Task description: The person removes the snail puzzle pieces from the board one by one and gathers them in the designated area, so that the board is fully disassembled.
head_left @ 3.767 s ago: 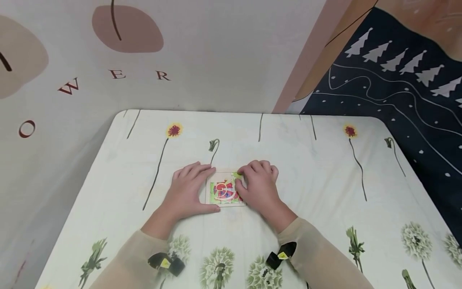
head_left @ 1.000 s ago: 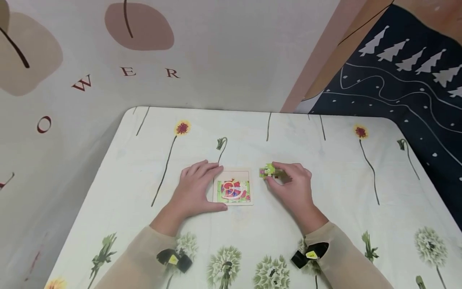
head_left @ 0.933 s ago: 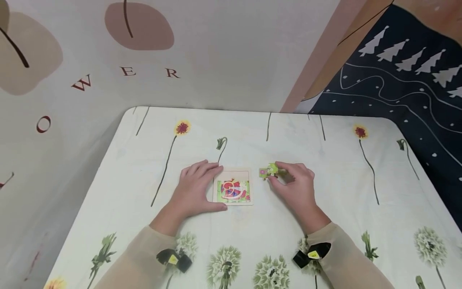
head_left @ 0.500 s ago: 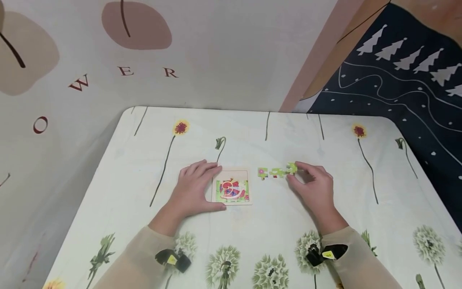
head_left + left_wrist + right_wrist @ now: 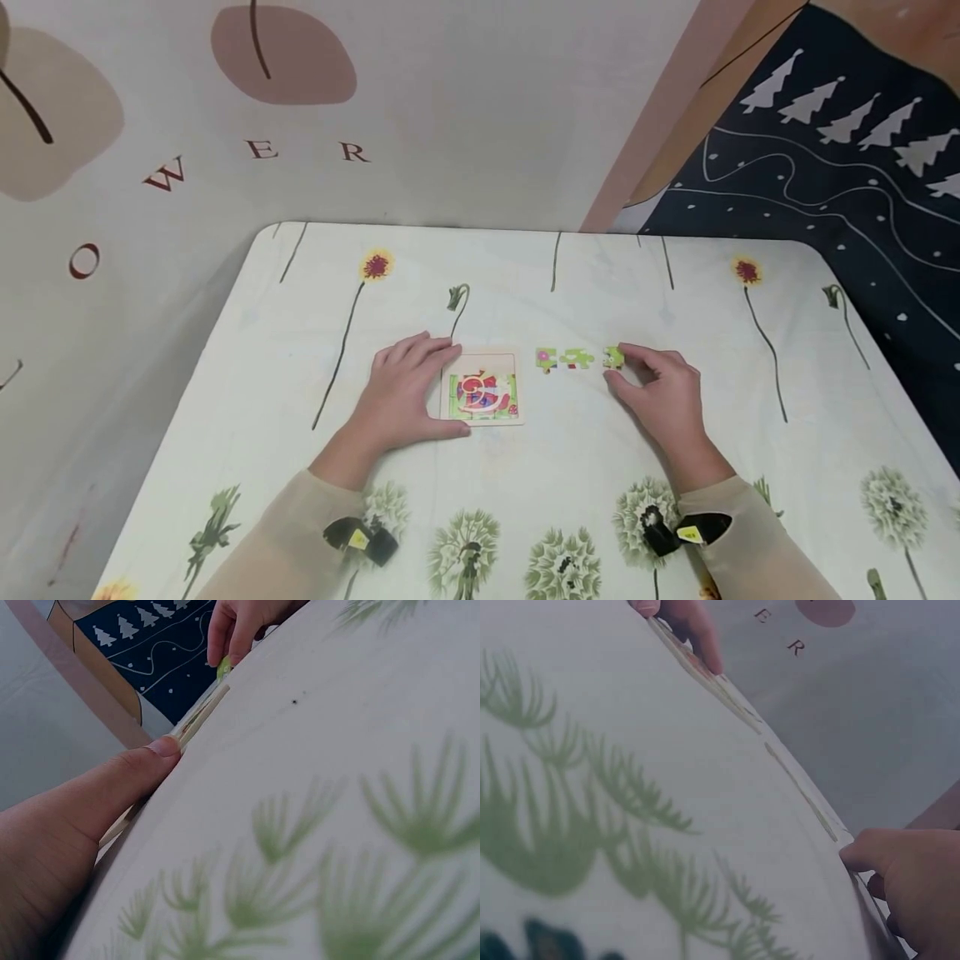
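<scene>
One piece [image 5: 613,358] is pinched in the right hand [image 5: 667,392], two flat pieces [image 5: 577,358] between it and the board [image 5: 495,362], gripped at opposite edges by the left hand [image 5: 393,387]; only the head view (looking down) shows those two's prints.

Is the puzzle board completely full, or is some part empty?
The puzzle board is partly filled: its upper strip is bare, and three green pieces are outside, one pinched by the right hand.

- Dark red letters O [image 5: 73,262], W [image 5: 164,173], E [image 5: 261,150] and R [image 5: 354,152] stand in a curve on the pale wall [image 5: 480,92].
- E and R also read in the right wrist view.
- Yellow labels [image 5: 689,534] on black wrist devices [image 5: 381,547]: too small to read.
</scene>
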Available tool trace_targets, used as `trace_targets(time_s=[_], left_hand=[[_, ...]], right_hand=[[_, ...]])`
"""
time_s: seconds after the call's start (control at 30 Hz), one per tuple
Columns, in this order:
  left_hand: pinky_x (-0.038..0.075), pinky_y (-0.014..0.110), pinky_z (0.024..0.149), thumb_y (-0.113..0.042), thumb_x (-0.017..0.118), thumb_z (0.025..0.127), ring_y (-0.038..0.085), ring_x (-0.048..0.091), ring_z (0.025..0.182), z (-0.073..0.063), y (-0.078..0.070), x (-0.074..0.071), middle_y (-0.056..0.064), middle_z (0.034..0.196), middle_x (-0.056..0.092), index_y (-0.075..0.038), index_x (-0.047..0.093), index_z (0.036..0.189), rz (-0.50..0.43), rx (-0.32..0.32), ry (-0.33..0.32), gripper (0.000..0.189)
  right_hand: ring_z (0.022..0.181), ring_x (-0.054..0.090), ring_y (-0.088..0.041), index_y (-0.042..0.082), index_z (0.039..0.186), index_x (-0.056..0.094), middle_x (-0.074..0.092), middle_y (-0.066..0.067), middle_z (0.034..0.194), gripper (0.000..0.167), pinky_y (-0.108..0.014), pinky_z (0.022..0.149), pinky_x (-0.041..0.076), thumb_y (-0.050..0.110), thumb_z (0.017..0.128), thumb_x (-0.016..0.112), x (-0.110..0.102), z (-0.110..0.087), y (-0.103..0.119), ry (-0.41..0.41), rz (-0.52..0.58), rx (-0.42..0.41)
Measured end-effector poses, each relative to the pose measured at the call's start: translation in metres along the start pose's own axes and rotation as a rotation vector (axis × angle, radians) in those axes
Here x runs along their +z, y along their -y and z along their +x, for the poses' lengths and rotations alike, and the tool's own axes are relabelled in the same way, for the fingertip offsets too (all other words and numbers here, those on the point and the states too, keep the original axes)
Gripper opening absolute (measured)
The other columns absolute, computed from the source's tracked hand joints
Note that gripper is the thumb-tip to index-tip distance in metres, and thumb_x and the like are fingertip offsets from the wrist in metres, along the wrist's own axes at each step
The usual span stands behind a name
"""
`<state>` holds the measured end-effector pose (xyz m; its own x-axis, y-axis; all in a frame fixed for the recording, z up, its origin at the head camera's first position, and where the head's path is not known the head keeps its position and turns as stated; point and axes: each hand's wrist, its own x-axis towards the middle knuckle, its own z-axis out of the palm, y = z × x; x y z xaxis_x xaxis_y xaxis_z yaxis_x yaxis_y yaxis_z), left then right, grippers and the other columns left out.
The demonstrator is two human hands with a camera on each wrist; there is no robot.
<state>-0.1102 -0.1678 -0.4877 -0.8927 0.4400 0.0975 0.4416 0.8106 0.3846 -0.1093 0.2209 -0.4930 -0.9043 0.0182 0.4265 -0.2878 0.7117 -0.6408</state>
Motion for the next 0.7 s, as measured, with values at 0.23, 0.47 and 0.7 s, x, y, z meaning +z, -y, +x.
trace_targets(time_s=[0.23, 0.47, 0.7], left_hand=[[0.028, 0.062, 0.113, -0.083, 0.08, 0.069, 0.032, 0.03, 0.155, 0.0, 0.0008, 0.0018, 0.0, 0.163, 0.045, -0.019, 0.051, 0.161, -0.001, 0.007, -0.009, 0.116], [0.029, 0.062, 0.113, -0.083, 0.08, 0.069, 0.032, 0.03, 0.155, 0.0001, 0.0012, 0.0024, 0.0, 0.163, 0.046, -0.019, 0.051, 0.16, -0.002, 0.011, -0.014, 0.116], [0.029, 0.062, 0.112, -0.083, 0.08, 0.069, 0.032, 0.03, 0.155, 0.0004, 0.0006, 0.0019, 0.001, 0.163, 0.046, -0.019, 0.051, 0.161, -0.003, 0.01, -0.011, 0.116]], right_hand=[[0.095, 0.064, -0.033, 0.005, 0.114, 0.082, 0.078, -0.014, 0.102, 0.036, -0.046, 0.086, 0.045, 0.005, 0.079, 0.093, 0.002, 0.0011, -0.0003, 0.021, -0.014, -0.008], [0.101, 0.062, -0.037, 0.005, 0.115, 0.082, 0.078, -0.016, 0.109, 0.033, -0.06, 0.093, 0.042, 0.007, 0.083, 0.089, 0.0019, 0.0015, 0.0027, 0.043, -0.028, -0.001], [0.103, 0.061, -0.04, 0.005, 0.113, 0.082, 0.078, -0.016, 0.111, 0.03, -0.058, 0.091, 0.043, 0.008, 0.084, 0.088, 0.0019, 0.0017, 0.0029, 0.038, -0.088, -0.058]])
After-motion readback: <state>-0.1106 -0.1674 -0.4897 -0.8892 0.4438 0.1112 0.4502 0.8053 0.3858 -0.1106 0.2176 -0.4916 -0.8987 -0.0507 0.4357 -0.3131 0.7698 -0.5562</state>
